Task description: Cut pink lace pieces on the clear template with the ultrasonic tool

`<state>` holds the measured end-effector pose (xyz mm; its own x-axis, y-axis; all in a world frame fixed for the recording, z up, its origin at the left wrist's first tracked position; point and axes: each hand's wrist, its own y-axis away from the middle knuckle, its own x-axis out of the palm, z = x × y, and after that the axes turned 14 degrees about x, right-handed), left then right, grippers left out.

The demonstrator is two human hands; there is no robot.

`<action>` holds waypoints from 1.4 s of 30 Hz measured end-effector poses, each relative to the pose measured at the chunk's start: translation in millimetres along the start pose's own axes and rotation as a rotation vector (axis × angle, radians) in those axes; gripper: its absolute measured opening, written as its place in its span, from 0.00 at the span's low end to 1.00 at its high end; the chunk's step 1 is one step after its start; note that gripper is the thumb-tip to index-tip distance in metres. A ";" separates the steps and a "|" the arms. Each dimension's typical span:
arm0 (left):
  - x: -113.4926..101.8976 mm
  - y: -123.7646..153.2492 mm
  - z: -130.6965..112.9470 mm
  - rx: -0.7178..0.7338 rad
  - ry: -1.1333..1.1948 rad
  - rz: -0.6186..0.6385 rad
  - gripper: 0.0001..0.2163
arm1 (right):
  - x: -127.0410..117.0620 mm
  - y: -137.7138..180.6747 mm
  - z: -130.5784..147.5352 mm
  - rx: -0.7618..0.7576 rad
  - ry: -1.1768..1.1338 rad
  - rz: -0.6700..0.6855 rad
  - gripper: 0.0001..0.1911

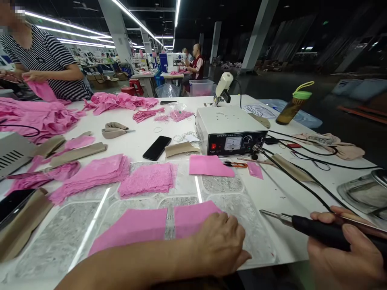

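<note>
My right hand is closed around a black-handled handpiece, whose slim metal tip points left over the white table. A dark rod, its kind unclear, also lies along that hand. My left hand is curled, knuckles up, on the right end of a pink fabric piece; its fingertips are hidden, so what they hold cannot be made out. To the left, across a narrow gap, lies a second pink fabric piece, partly covered by my forearm. Under both is a grey marbled sheet with white outlined shapes.
Beyond lie stacked pink lace pieces, a pink panel, orange-handled thread snips, a phone and a control box. Cables cross the right side near a glass jar and a bottle. A co-worker handles pink cloth.
</note>
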<state>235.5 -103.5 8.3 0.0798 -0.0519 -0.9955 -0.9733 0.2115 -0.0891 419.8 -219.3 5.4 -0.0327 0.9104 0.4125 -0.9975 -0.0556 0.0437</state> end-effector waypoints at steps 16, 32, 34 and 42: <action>31.4 17.2 -11.7 -0.101 0.021 -0.138 0.20 | 3.2 32.6 2.3 0.029 -0.174 0.289 0.08; 34.5 14.4 -14.7 -0.100 -0.032 -0.167 0.21 | 6.0 37.5 -4.1 -0.016 -0.100 0.489 0.06; 34.2 14.4 -14.7 -0.098 -0.039 -0.174 0.21 | 7.3 38.2 -3.5 -0.013 -0.093 0.498 0.06; 33.7 13.8 -14.1 -0.093 -0.049 -0.172 0.21 | 8.3 36.9 -1.4 -0.012 -0.076 0.539 0.04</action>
<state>221.7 -116.1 -26.1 0.2548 -0.0315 -0.9665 -0.9600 0.1122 -0.2567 382.6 -213.2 9.1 -0.5355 0.7217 0.4386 -0.8413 -0.5013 -0.2023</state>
